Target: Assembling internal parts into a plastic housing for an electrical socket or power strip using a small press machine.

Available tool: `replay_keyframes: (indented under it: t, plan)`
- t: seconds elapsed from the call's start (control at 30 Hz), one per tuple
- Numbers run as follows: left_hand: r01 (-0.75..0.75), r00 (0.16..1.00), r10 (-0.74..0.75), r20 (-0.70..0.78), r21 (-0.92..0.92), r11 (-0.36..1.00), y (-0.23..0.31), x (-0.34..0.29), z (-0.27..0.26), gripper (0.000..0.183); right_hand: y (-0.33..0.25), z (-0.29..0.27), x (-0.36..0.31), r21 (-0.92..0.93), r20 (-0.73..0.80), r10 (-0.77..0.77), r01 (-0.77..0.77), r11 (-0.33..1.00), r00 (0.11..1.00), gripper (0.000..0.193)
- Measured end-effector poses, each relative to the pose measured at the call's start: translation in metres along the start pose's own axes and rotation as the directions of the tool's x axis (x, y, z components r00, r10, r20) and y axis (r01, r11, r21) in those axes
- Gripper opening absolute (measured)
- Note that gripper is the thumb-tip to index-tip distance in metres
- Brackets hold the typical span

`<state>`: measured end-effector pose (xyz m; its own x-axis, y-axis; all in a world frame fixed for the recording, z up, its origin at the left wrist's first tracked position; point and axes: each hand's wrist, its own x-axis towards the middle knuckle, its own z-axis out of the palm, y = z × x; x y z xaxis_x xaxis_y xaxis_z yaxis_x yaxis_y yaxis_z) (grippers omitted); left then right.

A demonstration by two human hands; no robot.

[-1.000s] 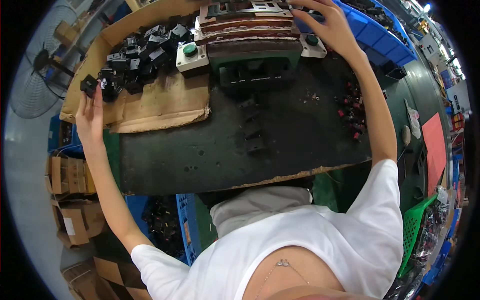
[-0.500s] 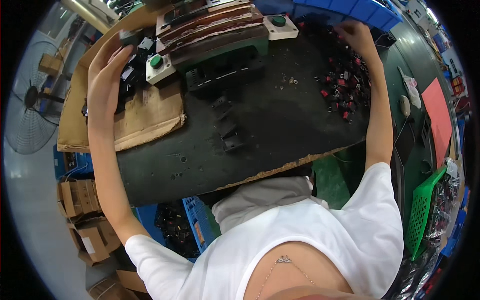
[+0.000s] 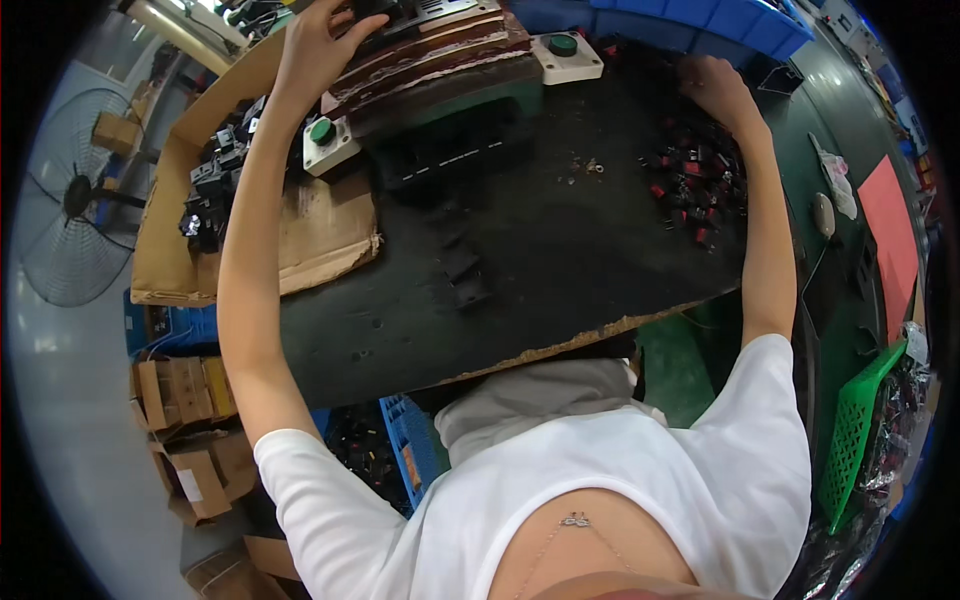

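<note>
My left hand (image 3: 318,55) is at the top of a layered press fixture (image 3: 440,65), thumb and fingers closed about a small black plastic part (image 3: 398,14). The frame's top edge cuts off some of that hand. At the far right, my right hand (image 3: 718,92) reaches into a pile of small black and red switch-like parts (image 3: 695,170). Its fingers are bent down among the dark pieces, and their tips are hidden. A green button on a white box (image 3: 328,145) sits beside my left forearm; another green-button box (image 3: 567,58) stands right of the fixture.
A cardboard box (image 3: 165,255) with several black and grey parts lies at the left. Blue bins (image 3: 680,28) line the back. Black plastic pieces (image 3: 462,265) and small metal bits (image 3: 590,168) lie on the dark table (image 3: 560,270). A green basket (image 3: 855,430) stands right.
My left hand has moved right and up, from the cardboard box to the top of the fixture. My right hand stays at the parts pile, with its fingers turned down slightly.
</note>
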<state>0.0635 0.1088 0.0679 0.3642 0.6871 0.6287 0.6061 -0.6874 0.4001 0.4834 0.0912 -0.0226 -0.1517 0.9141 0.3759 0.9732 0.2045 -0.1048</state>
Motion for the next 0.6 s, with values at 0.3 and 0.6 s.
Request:
replay_keyframes:
  t: [0.3,0.6]
  plan:
    - [0.28,0.941,-0.277,0.196,0.016,0.96,-0.027,0.023,0.001,0.029,-0.005,-0.002,0.004,0.087,0.144,0.076,-0.089,0.992,0.987,0.027]
    - [0.045,0.995,-0.039,0.09,-0.073,0.996,-0.024,0.017,0.014,0.031,-0.002,0.001,0.002,0.059,0.048,0.061,-0.064,0.996,0.997,0.028]
